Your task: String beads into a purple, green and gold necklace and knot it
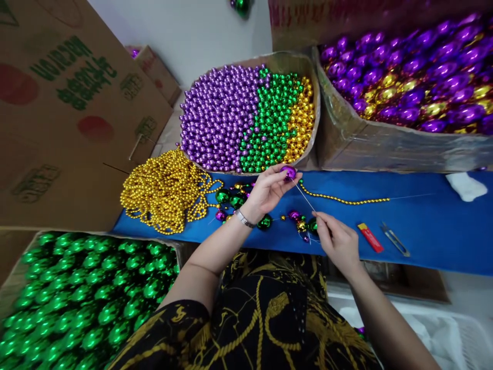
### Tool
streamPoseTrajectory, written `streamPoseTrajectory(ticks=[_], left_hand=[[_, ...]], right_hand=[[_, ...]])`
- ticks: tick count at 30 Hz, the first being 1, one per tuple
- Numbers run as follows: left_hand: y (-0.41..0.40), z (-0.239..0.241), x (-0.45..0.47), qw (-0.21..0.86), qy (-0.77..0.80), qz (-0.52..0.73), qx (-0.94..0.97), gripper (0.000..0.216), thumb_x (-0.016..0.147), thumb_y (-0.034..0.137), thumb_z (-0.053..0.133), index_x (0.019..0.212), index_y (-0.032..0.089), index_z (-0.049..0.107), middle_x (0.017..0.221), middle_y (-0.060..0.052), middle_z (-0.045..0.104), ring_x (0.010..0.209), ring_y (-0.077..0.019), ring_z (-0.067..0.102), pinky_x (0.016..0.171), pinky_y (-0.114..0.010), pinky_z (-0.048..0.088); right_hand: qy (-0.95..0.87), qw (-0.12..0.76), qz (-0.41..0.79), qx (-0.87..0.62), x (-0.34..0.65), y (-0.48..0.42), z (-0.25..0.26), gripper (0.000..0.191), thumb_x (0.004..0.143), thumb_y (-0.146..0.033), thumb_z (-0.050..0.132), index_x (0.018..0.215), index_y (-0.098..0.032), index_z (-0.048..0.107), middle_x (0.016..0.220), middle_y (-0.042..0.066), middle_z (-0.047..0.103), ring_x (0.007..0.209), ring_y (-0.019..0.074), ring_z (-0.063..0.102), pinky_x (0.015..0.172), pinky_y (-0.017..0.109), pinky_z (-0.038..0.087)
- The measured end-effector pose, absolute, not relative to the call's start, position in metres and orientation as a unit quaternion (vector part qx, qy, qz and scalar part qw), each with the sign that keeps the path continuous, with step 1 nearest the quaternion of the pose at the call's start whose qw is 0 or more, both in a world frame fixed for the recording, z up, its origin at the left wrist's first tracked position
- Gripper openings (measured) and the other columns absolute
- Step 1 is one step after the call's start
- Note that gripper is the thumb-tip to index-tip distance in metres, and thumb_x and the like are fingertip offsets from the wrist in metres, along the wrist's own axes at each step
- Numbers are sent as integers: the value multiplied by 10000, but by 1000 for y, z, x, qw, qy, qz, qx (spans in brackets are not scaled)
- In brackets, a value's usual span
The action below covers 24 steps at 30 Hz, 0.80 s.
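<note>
Head view: our left grip [271, 189] pinches shiny purple round bead [288, 172] above blue bench [423, 231]; our right grip [339, 240], pinched tight, holds thin pale straight strand [303, 195] reaching bead. We judge bead light, hard, slippery; best held by sides, clear of strand.

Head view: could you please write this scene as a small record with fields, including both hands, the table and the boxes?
left hand: holds a shiny purple ball
right hand: pinches a thin pale line reaching toward that ball; thread or needle, cannot tell
blue table, right part: red-and-yellow lighter, small snips, white cloth
left of hands: heap of gold bead strands
middle box: small purple, green and gold beads
right box: purple and gold balls
lower left: large green balls
</note>
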<state>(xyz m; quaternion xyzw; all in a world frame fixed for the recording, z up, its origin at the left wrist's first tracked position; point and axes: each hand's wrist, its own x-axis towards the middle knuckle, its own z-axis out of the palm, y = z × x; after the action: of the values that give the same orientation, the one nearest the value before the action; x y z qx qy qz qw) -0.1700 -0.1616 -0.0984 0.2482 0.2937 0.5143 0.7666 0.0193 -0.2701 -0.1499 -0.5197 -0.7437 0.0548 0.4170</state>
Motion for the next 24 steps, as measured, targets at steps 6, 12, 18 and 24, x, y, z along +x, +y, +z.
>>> streamPoseTrajectory(ticks=[6, 12, 18, 24], left_hand=[[-164, -98, -172, 762, 299, 516, 252, 219, 753, 152, 711, 956, 136, 631, 941, -64, 719, 1014, -237, 707, 1012, -413, 500], [-171, -105, -170, 682, 317, 548, 365, 386, 665, 179, 837, 986, 177, 623, 1022, -42, 694, 973, -181, 681, 961, -375, 507], [-179, -111, -164, 658, 330, 542, 405, 452, 640, 210, 871, 1017, 195, 622, 1046, -42, 685, 952, -143, 649, 932, -320, 504], [-180, -114, -164, 648, 345, 561, 383, 478, 601, 215, 893, 995, 189, 624, 1001, -33, 686, 911, -132, 644, 911, -315, 502]], right_hand=[[-748, 410, 46, -520, 20, -270, -149, 210, 946, -177, 532, 1090, -174, 685, 978, 48, 764, 808, 144, 738, 770, 238, 590], [-757, 394, -8, -522, 20, -269, -149, 206, 933, -166, 555, 1087, -163, 691, 954, 47, 767, 785, 152, 739, 753, 243, 583], [-753, 403, 16, -520, 17, -266, -145, 216, 947, -183, 534, 1089, -169, 696, 963, 60, 765, 788, 159, 740, 744, 249, 590], [-753, 399, 13, -522, 17, -265, -149, 216, 950, -202, 534, 1095, -177, 693, 962, 63, 766, 793, 165, 742, 754, 259, 595]])
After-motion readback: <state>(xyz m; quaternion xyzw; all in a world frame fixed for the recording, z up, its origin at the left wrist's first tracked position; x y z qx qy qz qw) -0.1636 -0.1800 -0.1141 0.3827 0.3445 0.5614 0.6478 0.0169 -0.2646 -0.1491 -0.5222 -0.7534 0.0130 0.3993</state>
